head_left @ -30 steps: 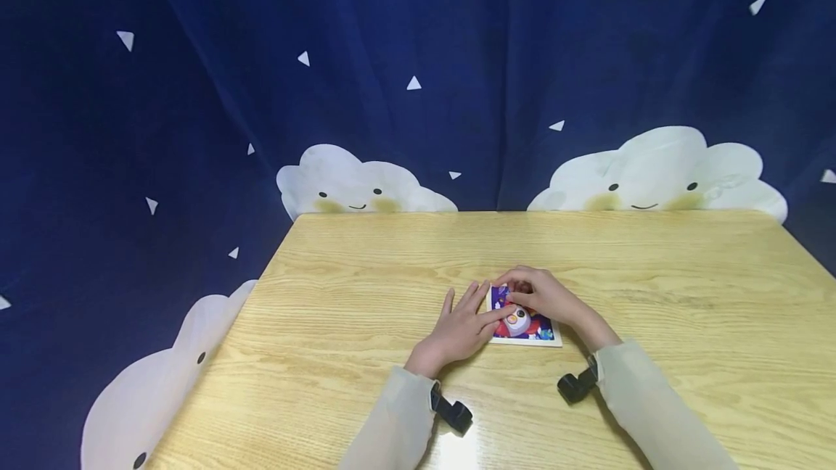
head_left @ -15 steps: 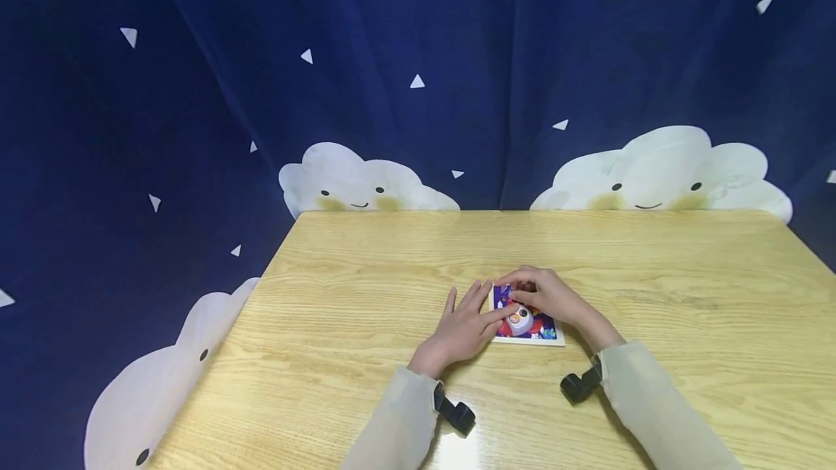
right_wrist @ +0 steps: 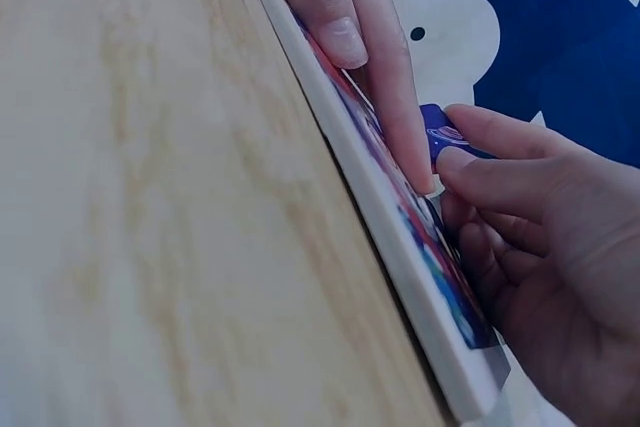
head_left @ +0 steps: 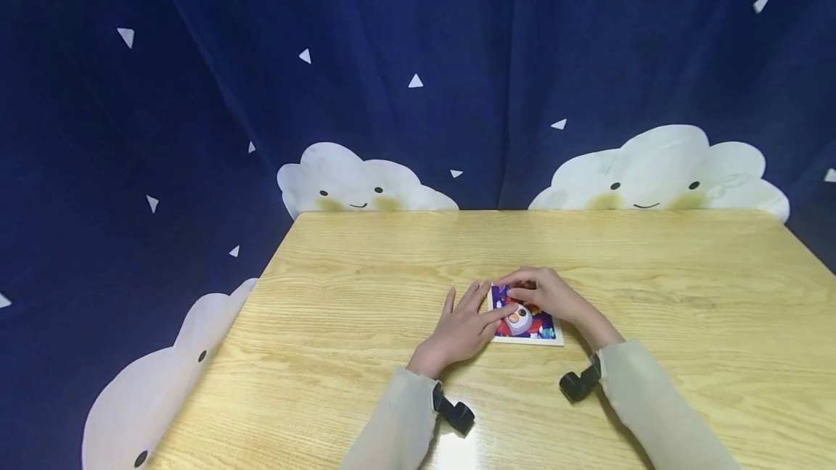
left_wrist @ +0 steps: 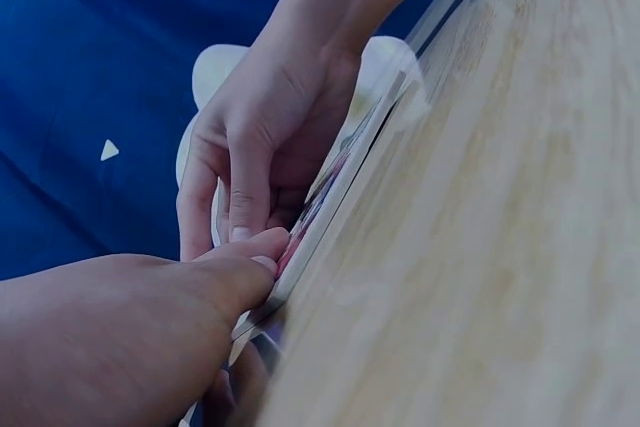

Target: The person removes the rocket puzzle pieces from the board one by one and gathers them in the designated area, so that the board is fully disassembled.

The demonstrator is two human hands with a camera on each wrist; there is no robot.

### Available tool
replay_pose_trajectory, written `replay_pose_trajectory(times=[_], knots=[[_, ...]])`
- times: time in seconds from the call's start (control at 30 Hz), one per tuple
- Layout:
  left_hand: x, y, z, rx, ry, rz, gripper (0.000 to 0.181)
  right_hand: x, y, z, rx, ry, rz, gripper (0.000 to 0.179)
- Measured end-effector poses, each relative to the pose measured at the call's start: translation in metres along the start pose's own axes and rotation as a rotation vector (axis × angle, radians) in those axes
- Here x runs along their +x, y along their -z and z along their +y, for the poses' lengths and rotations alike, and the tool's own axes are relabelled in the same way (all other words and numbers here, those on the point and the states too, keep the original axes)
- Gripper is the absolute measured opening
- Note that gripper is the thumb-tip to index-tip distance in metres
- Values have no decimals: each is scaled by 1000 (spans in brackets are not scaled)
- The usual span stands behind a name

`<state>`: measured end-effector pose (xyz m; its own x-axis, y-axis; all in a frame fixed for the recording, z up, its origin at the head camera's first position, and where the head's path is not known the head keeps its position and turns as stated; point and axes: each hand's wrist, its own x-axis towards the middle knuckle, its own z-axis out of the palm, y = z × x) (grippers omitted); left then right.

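A small flat puzzle board (head_left: 547, 332) lies on the table, with a white rim and a colourful penguin picture on a purple ground. My left hand (head_left: 460, 328) rests at its left side, fingers spread and mostly straight, the index fingertip on the penguin. Over the upper part of the board, my right hand (head_left: 551, 294) pinches a small purple puzzle piece (right_wrist: 436, 129) between thumb and index finger. A ringed planet is printed on this piece, which stands tilted up from the board in the right wrist view. Curled right fingers hide part of the picture.
The wooden table (head_left: 366, 296) extends around both hands. Behind it hangs a dark blue curtain (head_left: 392, 35) with white triangles and cloud faces. Black wrist cameras (head_left: 462, 418) sit at both cuffs, low over the tabletop.
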<state>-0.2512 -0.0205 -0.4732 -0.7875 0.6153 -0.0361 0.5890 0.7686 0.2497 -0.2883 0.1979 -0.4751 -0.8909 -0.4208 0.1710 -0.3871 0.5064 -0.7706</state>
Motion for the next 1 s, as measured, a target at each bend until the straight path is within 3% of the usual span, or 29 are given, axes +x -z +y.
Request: replay_pose_trajectory(times=[0.23, 0.7, 1.0], knots=[[2, -2, 0, -8, -4, 1, 42, 0, 4, 1, 47, -88, -3, 24], [1, 0, 0, 2, -10, -5, 42, 2, 6, -3, -3, -66, -6, 21], [1, 0, -2, -7, -7, -6, 42, -2, 8, -1, -2, -106, 17, 21]])
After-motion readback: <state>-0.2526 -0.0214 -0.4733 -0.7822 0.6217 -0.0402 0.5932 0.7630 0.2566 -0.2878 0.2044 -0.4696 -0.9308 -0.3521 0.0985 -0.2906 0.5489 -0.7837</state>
